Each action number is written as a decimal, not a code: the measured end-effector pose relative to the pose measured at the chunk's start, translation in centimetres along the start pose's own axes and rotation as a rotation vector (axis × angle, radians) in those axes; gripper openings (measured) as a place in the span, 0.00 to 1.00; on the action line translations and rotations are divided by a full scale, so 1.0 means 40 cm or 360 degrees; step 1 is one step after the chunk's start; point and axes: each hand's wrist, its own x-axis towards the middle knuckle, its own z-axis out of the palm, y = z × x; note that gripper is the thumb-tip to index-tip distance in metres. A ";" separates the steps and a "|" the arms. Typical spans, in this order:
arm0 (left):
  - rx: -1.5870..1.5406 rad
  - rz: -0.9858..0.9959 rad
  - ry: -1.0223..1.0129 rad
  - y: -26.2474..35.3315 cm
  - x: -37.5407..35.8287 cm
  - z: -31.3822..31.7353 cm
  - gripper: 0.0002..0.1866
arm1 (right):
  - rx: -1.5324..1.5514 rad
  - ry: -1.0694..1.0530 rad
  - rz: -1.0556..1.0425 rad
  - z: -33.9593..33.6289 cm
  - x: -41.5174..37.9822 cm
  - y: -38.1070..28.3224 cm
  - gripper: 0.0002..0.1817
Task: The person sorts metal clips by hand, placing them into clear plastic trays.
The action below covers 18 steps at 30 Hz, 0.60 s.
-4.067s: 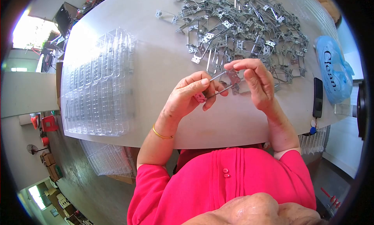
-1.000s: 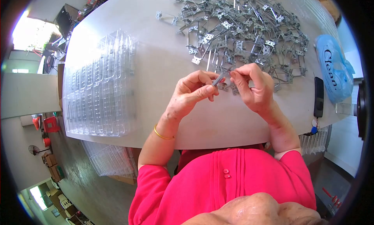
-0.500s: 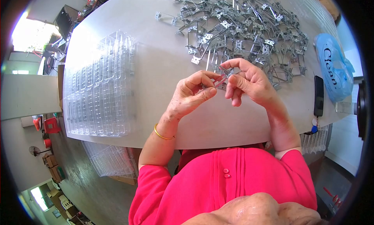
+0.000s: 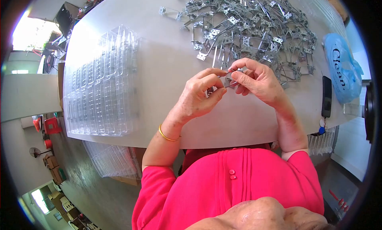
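Observation:
Between my two hands is a small metal bracket with thin rods (image 4: 229, 79), largely covered by fingers. My left hand (image 4: 201, 92) pinches its left end between thumb and fingers. From the other side, my right hand (image 4: 256, 82) grips the right end, thumb against the curled index finger. Just beyond the hands lies a tangled heap of similar grey metal brackets (image 4: 246, 41) with plates and rods.
Stacked clear plastic trays (image 4: 101, 86) stand on the left of the white table (image 4: 167, 70). To the right are a blue plastic bag (image 4: 341, 68) and a black phone (image 4: 326, 96) with keys beside it. More clear trays (image 4: 113, 160) sit below the table edge.
My left hand has turned and closed more tightly around the bracket. My right hand's fingers have curled in, and both hands are closer together.

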 end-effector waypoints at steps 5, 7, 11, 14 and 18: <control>0.0098 0.0199 0.0000 -0.016 0.001 0.009 0.06 | -0.0214 0.0138 -0.0268 0.000 0.000 0.025 0.05; 0.0105 0.0224 -0.0018 -0.020 0.002 0.009 0.06 | -0.0357 0.0203 -0.0436 -0.001 0.006 0.035 0.04; -0.0025 0.0156 -0.0116 -0.018 -0.001 0.013 0.07 | -0.0304 0.0439 -0.0891 0.004 0.014 0.036 0.05; -0.0218 0.0080 -0.0045 -0.022 0.002 0.008 0.06 | 0.0010 0.0482 -0.0868 0.000 0.018 0.029 0.05; -0.0266 -0.0033 0.0075 -0.017 0.003 0.004 0.06 | -0.0204 0.0408 -0.0622 -0.012 0.017 0.043 0.05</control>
